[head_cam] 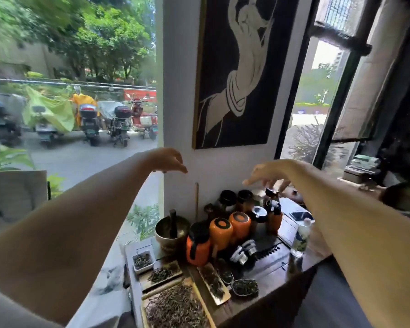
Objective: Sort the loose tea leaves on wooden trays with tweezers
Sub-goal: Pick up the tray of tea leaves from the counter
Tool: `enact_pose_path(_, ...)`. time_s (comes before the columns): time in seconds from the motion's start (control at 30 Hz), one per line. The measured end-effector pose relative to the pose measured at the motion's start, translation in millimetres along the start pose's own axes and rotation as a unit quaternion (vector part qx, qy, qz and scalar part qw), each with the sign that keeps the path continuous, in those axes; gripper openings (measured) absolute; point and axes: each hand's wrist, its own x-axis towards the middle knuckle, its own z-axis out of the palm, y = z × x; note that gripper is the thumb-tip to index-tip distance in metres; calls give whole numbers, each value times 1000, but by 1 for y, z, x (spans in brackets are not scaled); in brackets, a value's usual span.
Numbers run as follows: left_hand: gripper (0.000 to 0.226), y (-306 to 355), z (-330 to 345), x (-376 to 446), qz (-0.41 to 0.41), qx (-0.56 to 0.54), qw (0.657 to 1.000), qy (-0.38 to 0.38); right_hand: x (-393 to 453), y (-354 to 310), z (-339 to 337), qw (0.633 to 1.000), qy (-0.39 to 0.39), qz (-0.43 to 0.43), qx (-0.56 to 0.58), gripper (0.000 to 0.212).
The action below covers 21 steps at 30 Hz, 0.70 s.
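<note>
Both my arms are stretched forward and raised well above the table. My left hand (168, 160) hangs in front of the wall with its fingers drooping, and I see nothing in it. Fingers spread, my right hand (268, 174) hovers over the dark jar lids (227, 197) at the back. Far below, near the table's front edge, a large wooden tray (202, 304) holds a heap of loose tea leaves (175, 306). Behind it lie a smaller wooden tray (175, 276) and a white dish (142, 260), both with leaves. A narrow wooden tray (220, 300) lies to the right. No tweezers are visible.
Orange jars (220, 230) crowd the middle of the table beside a brass bowl with a pestle (172, 230). A glass bottle (301, 237) and a phone (301, 215) sit at the right. A framed picture (242, 67) hangs on the wall between two windows.
</note>
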Motion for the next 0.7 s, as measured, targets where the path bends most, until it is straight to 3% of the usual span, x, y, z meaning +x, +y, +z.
enact_pose_path(0.37, 46, -78, 78, 24, -196, -18, 980, -32, 135, -25, 58, 986, -102, -126, -45, 61)
enact_pose_path(0.7, 46, -154, 183, 19, -262, -51, 958, -100, 211, -38, 189, 972, -187, -140, -2, 61)
